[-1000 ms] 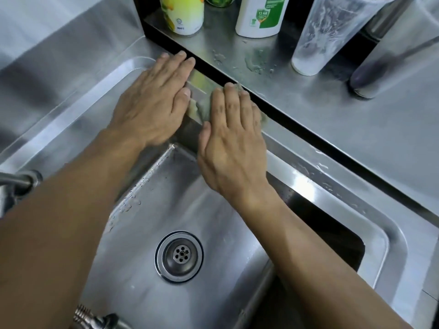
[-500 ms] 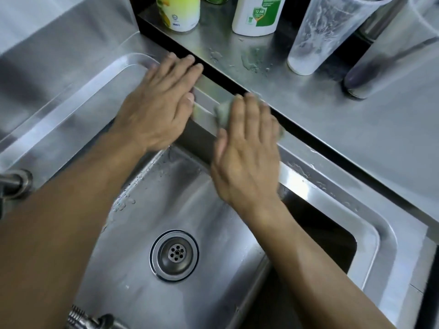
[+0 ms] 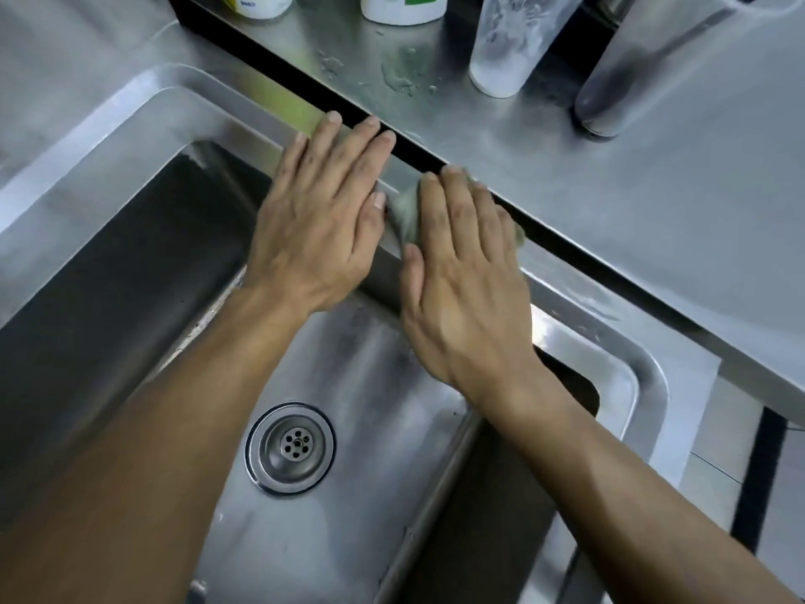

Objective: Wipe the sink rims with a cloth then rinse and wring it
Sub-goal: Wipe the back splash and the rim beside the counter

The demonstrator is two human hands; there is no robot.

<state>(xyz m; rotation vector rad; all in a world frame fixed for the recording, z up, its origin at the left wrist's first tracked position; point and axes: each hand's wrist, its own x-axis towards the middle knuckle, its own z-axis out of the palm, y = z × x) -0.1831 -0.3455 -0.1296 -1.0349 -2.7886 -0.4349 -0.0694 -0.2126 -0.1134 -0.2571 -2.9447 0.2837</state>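
My right hand (image 3: pixel 466 281) lies flat on a pale grey-green cloth (image 3: pixel 403 213) and presses it onto the far rim (image 3: pixel 579 298) of the steel sink. Most of the cloth is hidden under my fingers; only its left part and a bit by the little finger show. My left hand (image 3: pixel 322 211) rests flat on the same rim just left of the cloth, fingers straight, holding nothing. Both forearms reach across the basin, above the round drain (image 3: pixel 291 449).
Behind the rim a black gap separates the sink from a wet steel counter (image 3: pixel 653 202). On it stand two white bottles (image 3: pixel 403 6), a translucent cup (image 3: pixel 507 45) and a dark tumbler (image 3: pixel 631 76). A tap fitting (image 3: pixel 196 591) shows at the bottom edge.
My right hand has slid the cloth to the right along the far rim. My left hand has followed it to the right, staying flat on the rim.
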